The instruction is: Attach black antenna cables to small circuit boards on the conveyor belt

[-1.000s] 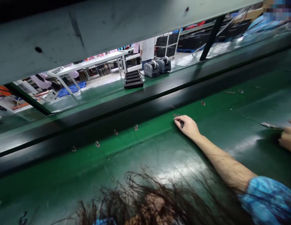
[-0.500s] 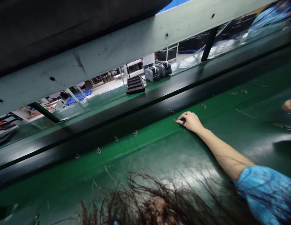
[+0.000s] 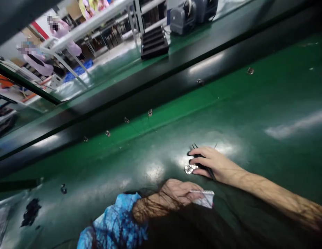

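My left hand (image 3: 176, 195), on a blue-sleeved arm, lies near me on the green conveyor belt (image 3: 254, 103). Its fingers are closed on a small white piece (image 3: 205, 199). Just beyond it, my right hand (image 3: 215, 164) comes in from the right. Its fingers are curled around thin black tweezers (image 3: 202, 162) and rest by a small shiny metal part (image 3: 190, 169) on the belt.
Several small metal parts (image 3: 150, 112) lie spaced along the belt's far edge by a black rail (image 3: 176, 86). Behind it stand a stack of black trays (image 3: 153, 43) and grey machines (image 3: 181, 15). Black scraps (image 3: 31, 211) lie at the left. People in pink (image 3: 36, 60) sit far back.
My left hand has pulled back from the belt's far edge to close in front of me. My right hand has come in from the right beside it. The view has tilted down.
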`<control>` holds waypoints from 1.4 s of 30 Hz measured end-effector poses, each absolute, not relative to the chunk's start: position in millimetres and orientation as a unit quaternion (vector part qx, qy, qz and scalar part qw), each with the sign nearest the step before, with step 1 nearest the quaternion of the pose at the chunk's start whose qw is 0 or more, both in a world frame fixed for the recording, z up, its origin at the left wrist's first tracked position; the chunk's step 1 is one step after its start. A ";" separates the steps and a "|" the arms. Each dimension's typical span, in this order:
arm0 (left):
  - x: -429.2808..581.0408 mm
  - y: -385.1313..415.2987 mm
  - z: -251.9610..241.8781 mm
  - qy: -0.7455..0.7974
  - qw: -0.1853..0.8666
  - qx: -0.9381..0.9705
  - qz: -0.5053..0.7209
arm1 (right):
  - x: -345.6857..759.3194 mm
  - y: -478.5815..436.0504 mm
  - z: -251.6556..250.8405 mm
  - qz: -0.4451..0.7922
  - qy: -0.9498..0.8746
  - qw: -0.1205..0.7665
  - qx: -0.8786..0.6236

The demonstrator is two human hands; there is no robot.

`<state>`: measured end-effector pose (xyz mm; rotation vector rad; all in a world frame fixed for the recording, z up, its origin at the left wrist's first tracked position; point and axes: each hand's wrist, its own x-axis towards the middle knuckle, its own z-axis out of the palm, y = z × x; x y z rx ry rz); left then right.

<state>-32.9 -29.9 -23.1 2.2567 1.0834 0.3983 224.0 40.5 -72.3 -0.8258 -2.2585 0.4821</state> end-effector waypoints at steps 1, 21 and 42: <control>-34.0 -32.6 -25.7 0.418 0.324 0.834 0.156 | 226.6 33.9 -70.8 0.193 -0.860 0.345 -0.324; -35.2 -36.0 -0.4 0.513 0.444 0.693 0.245 | 228.8 -7.9 26.4 0.439 -0.691 0.446 -0.362; -35.6 -37.6 -1.6 0.482 0.384 0.738 0.276 | 227.2 -9.9 29.5 0.432 -0.697 0.461 -0.340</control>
